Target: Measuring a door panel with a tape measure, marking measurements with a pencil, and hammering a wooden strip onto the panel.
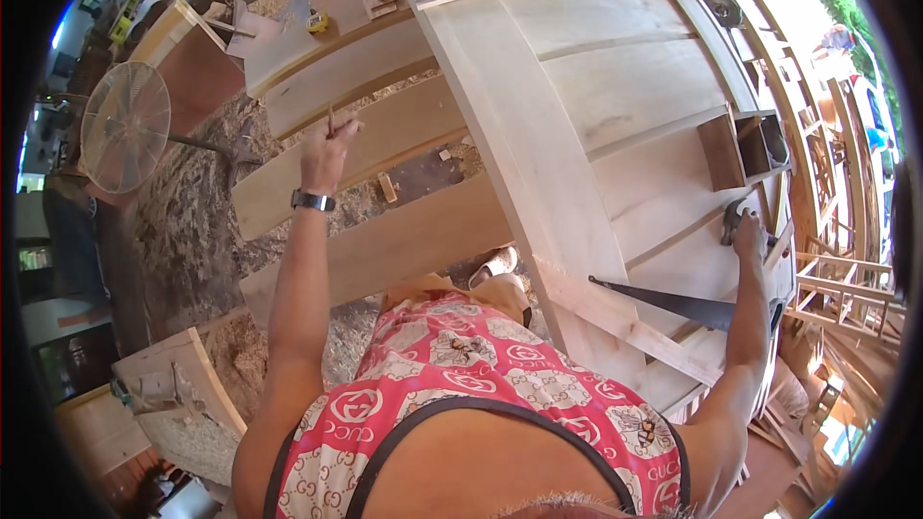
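Note:
My left hand, with a dark watch on its wrist, is raised over the pale boards at left. Its fingers are closed around a thin, short stick like a pencil. Out to the right, my right hand is closed on a small dark tool at the far side of a large wooden panel; the tool's kind is unclear. Under my right forearm lies a handsaw, its dark blade pointing left across the panel. Near my right hand stands an open wooden box.
Long boards span the left side above a shaving-covered floor. A standing fan is at far left. A yellow tape measure sits on a board. A loose strip crosses the panel's near end. Wooden frames stack at far right.

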